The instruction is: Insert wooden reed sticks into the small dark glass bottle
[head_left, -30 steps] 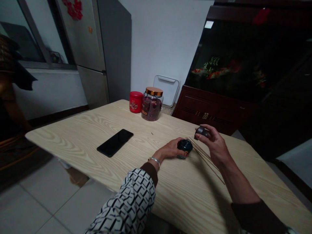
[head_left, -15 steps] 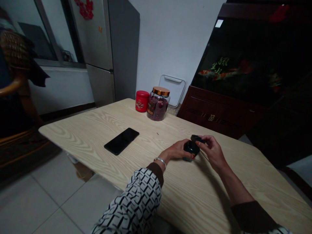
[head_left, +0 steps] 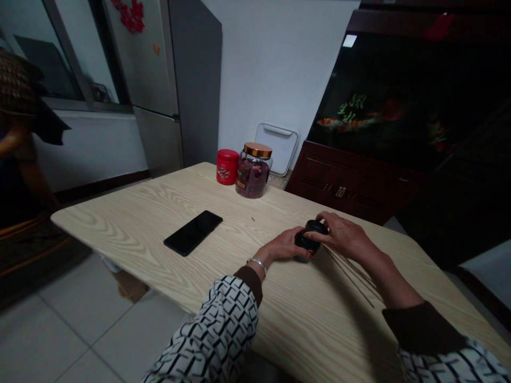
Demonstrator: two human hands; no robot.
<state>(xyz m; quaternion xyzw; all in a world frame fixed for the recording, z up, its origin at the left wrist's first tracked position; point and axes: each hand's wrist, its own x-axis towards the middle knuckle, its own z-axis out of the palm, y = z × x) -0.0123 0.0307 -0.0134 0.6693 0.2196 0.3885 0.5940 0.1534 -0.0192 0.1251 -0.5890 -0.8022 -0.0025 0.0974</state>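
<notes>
Left hand: the left hand (head_left: 284,246) lies on the table (head_left: 131,210), its fingers curled against the left side of a small dark jar (head_left: 306,243); it should hold the jar steady so it neither turns nor slides.
Right hand: the right hand (head_left: 344,235) comes over from the right, fingertips pinching a dark lid (head_left: 317,227) that sits on the jar's mouth.
Jar: it stands upright on the near right part of the table, between the two hands, an orange-red mark showing low on its side.
How to do it well: the lid wants to sit level on the rim before any twist; a tilted start would likely bind. Whether it is fully seated I cannot tell.
Thin sticks: a spread of thin sticks (head_left: 351,274) lies just right of the jar, under the right forearm; the wrist should stay lifted off them.
Phone: a black phone (head_left: 193,232) lies flat, well to the left.
Far edge: a glass jar with a copper lid (head_left: 253,170) and a red tin (head_left: 227,166) stand side by side.
</notes>
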